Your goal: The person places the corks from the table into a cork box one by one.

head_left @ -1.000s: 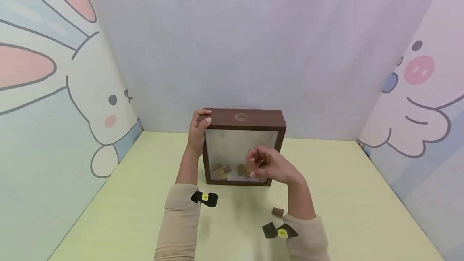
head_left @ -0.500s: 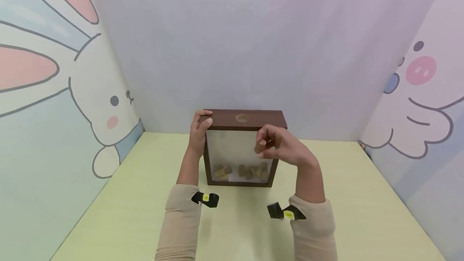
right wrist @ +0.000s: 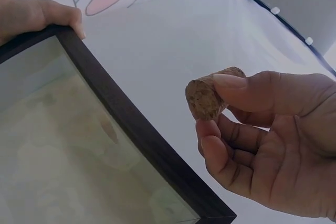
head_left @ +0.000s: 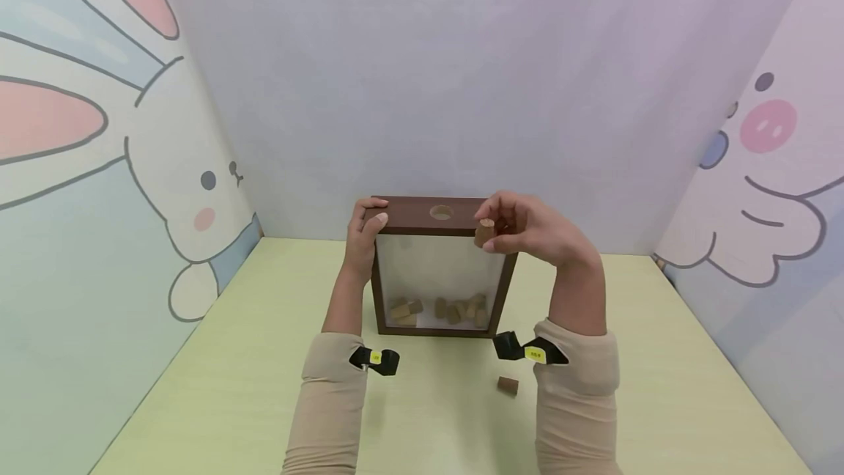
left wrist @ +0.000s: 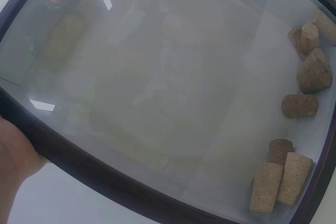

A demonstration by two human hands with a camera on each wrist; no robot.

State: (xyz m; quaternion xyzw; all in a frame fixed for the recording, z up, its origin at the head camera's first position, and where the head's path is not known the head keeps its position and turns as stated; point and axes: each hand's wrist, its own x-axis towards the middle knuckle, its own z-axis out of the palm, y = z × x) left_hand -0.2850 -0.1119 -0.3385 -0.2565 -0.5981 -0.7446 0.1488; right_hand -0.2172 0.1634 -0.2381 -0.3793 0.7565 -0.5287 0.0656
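A dark brown wooden shadow box (head_left: 415, 218) with a clear front stands upright on the table, a round hole (head_left: 441, 212) in its top. Several corks (left wrist: 299, 106) lie along the bottom inside it. My left hand (head_left: 363, 237) grips the box's upper left corner, thumb on the front edge and fingers over the top. Between thumb and fingers my right hand (head_left: 537, 229) pinches a cork (right wrist: 207, 98), held at the box's upper right corner, to the right of the hole. Another cork (head_left: 508, 385) lies on the table in front of the box.
The pale yellow-green table (head_left: 231, 387) meets a plain light wall (head_left: 422, 94) close behind the box. Side walls with a cartoon rabbit (head_left: 191, 204) and a pig-nosed figure (head_left: 745, 204) flank it.
My right hand has risen with the pinched cork from in front of the lower pane to the box's upper right corner. The left hand keeps its hold on the box.
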